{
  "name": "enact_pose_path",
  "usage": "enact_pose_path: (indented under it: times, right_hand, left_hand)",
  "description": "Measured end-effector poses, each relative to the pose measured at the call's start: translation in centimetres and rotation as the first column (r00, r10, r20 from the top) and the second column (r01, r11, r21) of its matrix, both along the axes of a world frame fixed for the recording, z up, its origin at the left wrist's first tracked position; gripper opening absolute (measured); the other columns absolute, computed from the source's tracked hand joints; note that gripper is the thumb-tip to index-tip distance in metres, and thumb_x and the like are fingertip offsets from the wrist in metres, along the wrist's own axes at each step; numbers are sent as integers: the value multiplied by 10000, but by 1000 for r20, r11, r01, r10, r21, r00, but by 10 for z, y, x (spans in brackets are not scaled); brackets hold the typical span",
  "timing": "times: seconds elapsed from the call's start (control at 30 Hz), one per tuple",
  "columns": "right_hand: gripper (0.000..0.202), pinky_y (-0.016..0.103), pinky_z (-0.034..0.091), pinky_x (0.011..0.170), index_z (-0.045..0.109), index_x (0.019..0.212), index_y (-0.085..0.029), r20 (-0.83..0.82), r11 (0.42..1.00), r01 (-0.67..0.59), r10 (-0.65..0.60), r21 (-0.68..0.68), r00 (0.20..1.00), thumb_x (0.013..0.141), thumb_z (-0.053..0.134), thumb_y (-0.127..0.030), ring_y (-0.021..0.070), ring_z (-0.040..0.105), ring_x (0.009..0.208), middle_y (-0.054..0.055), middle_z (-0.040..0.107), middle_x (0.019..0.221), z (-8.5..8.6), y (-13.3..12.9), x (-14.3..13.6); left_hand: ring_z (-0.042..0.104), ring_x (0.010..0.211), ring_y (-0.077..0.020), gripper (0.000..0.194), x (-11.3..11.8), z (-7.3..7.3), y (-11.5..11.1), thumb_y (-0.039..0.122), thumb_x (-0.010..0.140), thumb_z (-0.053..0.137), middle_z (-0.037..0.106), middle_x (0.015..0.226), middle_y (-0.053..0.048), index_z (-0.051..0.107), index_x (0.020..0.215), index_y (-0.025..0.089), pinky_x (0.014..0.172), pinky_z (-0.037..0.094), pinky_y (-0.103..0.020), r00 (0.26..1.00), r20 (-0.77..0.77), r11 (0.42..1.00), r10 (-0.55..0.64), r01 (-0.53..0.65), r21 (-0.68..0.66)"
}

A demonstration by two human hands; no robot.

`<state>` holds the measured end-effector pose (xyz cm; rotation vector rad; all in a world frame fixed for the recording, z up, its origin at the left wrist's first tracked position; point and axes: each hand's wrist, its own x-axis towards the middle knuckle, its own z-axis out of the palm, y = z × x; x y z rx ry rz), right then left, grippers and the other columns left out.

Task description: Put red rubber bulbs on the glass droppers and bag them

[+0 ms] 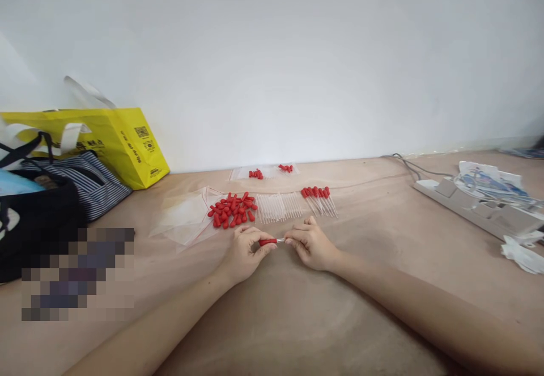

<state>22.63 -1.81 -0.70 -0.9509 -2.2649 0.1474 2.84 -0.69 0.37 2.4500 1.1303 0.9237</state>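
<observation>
My left hand [249, 252] pinches a red rubber bulb [267, 241] between thumb and fingers. From the bulb's right end runs a thin clear tube [280, 240], whose other end is between the closed fingers of my right hand [311, 244]. Just beyond my left hand lies a pile of loose red bulbs [232, 211] on a plastic bag. To its right is a row of clear tubes [278, 207]. Beyond my right hand, several droppers [317, 193] with red bulbs fitted on tubes lie side by side.
Clear plastic bags [182, 217] lie left of the pile. Another bag with a few red bulbs [255, 174] is near the wall. A yellow bag [127, 149] and a striped bag [100, 180] stand at left. A power strip [467, 208] with cables and white tissue [522, 254] are at right.
</observation>
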Motion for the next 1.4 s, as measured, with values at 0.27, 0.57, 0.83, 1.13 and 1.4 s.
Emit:
enact_pose_path:
  times: [0.27, 0.57, 0.83, 1.13, 1.4]
  right_hand:
    - [167, 283, 272, 695, 626, 792, -189, 203, 998, 68, -65, -11, 977, 816, 461, -203, 152, 481, 763, 34, 582, 747, 13, 7, 3]
    - [247, 223, 339, 585, 613, 721, -149, 179, 696, 656, -634, -291, 752, 819, 403, -235, 142, 539, 672, 62, 614, 732, 25, 61, 39]
    - [301, 276, 382, 653, 577, 916, -115, 250, 537, 793, -757, -286, 603, 850, 338, -285, 220, 575, 839, 154, 609, 911, 19, 82, 28]
    - [282, 311, 402, 695, 599, 947, -150, 310, 501, 831, -772, -240, 555, 816, 369, -249, 238, 568, 896, 134, 611, 942, 23, 79, 23]
    - [218, 328, 386, 766, 625, 851, -176, 344, 505, 801, -725, -322, 596, 732, 481, -288, 215, 545, 905, 95, 608, 873, 26, 83, 12]
  left_hand:
    - [564, 693, -149, 151, 3, 1, 1, 361, 774, 526, 641, 704, 43, 613, 770, 237, 856, 310, -400, 994, -58, 996, 91, -92, -18]
    - [537, 895, -207, 173, 0, 1, 5, 300, 758, 523, 620, 907, -20, 569, 906, 222, 822, 363, -392, 969, -50, 970, 242, -242, 13]
    - [531, 844, -197, 97, 1, 2, 2, 274, 757, 526, 610, 866, -5, 598, 802, 228, 800, 339, -397, 961, -106, 967, 254, -255, 7]
    - [497, 812, -224, 123, -11, 0, 22, 304, 735, 563, 595, 758, -22, 587, 662, 207, 791, 270, -440, 894, -122, 881, 432, -389, 270]
    - [468, 856, -243, 167, -19, -3, 42, 354, 769, 532, 606, 865, -42, 631, 861, 256, 794, 233, -447, 862, -233, 845, 450, -326, 424]
